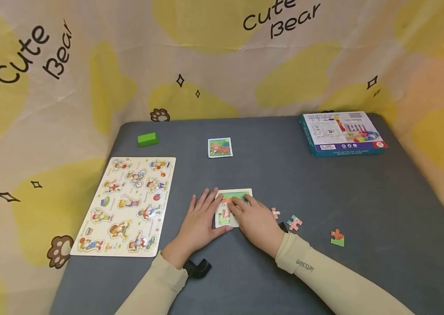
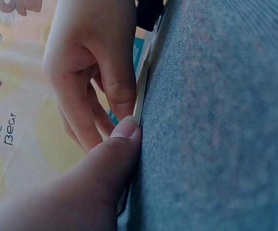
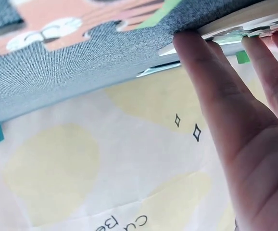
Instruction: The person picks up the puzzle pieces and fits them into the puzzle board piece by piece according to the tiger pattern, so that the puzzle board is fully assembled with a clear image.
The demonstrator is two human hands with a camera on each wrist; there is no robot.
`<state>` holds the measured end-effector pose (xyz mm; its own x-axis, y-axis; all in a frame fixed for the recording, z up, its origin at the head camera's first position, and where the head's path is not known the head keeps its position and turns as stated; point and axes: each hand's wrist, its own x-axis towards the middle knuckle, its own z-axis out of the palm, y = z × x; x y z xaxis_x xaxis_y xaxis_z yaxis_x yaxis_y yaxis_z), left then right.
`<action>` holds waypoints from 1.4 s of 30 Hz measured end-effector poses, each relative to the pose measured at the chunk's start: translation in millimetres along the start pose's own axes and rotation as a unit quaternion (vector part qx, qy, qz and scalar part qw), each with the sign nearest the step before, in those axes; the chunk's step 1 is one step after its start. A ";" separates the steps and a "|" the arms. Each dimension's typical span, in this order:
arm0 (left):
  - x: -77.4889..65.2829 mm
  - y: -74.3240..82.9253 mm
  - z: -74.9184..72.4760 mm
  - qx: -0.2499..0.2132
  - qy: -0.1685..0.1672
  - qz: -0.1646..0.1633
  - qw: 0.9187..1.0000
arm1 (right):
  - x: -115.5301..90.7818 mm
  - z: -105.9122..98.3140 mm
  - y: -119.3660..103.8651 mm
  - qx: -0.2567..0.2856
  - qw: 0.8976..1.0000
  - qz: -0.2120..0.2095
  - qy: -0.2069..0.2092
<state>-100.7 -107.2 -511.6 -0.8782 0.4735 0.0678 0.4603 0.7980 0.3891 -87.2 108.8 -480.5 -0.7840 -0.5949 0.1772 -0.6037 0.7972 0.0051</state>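
A small jigsaw board (image 1: 234,194) with a pale rim lies on the grey table, partly filled with green and orange pieces. My left hand (image 1: 200,223) rests along its left side, fingers extended, with the thumb (image 2: 124,130) against the front edge. Over the board's right half, my right hand (image 1: 259,222) presses its fingertips on the pieces; the hand hides part of the picture. In the right wrist view, fingers (image 3: 264,62) touch the pieces from above. Loose jigsaw pieces lie to the right: one (image 1: 275,213) beside the hand, another (image 1: 294,222) near the wrist, and an orange-green one (image 1: 337,237) farther out.
A large board with children's figures (image 1: 127,205) lies at the left. Behind it sits a green block (image 1: 148,139). A small tiger picture card (image 1: 220,148) lies beyond the hands, and a flat game box (image 1: 341,133) stands at the back right. Patterned cloth (image 1: 222,61) surrounds the table.
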 end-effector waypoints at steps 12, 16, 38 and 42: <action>0.8 -2.4 1.7 0.010 -0.012 -0.007 1.000 | 0.6 3.9 -4.6 -0.042 0.999 0.025 -0.021; -1.4 -2.2 2.3 0.009 -0.017 -0.009 1.000 | -1.6 5.1 -4.0 -0.049 0.998 0.027 -0.021; -1.6 -1.6 -1.6 -0.002 -0.011 -0.008 1.000 | -1.1 0.6 -1.1 -0.089 0.995 -0.035 -0.025; -1.0 -0.4 -1.9 -0.001 -0.019 -0.010 1.000 | -1.7 1.9 0.0 -0.073 0.997 -0.013 -0.030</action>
<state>-100.2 -108.8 -510.1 -0.8814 0.4716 0.0262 0.4432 0.8065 0.3913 -86.2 109.6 -482.7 -0.7784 -0.6169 0.1164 -0.5996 0.7855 0.1529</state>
